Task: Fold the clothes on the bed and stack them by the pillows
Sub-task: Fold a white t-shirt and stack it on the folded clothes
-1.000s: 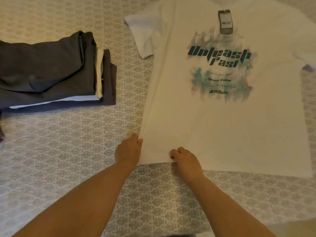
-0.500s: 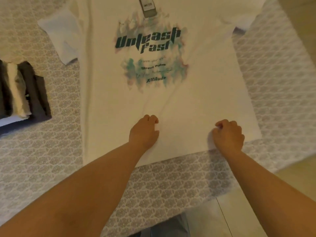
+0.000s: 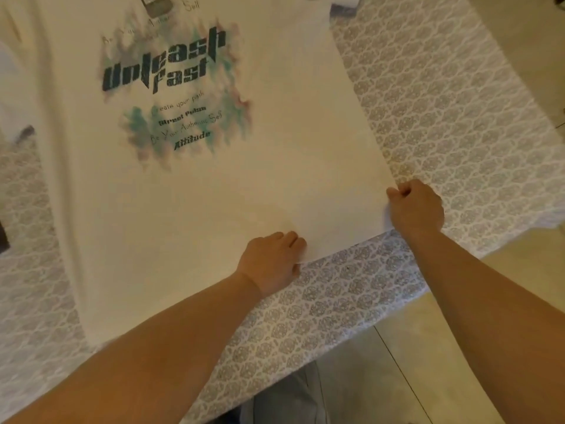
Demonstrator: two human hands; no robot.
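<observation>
White short-sleeved cotton T-shirt with teal "Unleash Fast" print (image 3: 189, 191) spread flat, print up, on bed with grey-and-white lattice-pattern cover (image 3: 443, 111). Hem toward the body, collar end away and cut off at top of frame, so long axis runs straight out from the grips. Right hand (image 3: 417, 208) curled on the right hem corner, pinching fabric there; left hand (image 3: 273, 261) curled on the hem edge just beside it, toward shirt centre, fingers tucked at the fabric edge — looks like a pinch, but blur makes the thumb side hard to confirm. Both grips on the shirt's right half; left hem corner and left side free. Judgement: straightening the hem ahead of the first fold, likely a lengthwise fold across, with right hand already on the corner that has to travel. Dark-edged hang tag (image 3: 156, 3) lying at the collar, partly cropped, may bunch inside a fold. Near right corner of the bed close to the right hand, pale tiled floor (image 3: 412, 371) beyond; fabric pulled that way could slide off. Dark item at far left edge (image 3: 3, 237), unidentifiable. Pillows not in view.
</observation>
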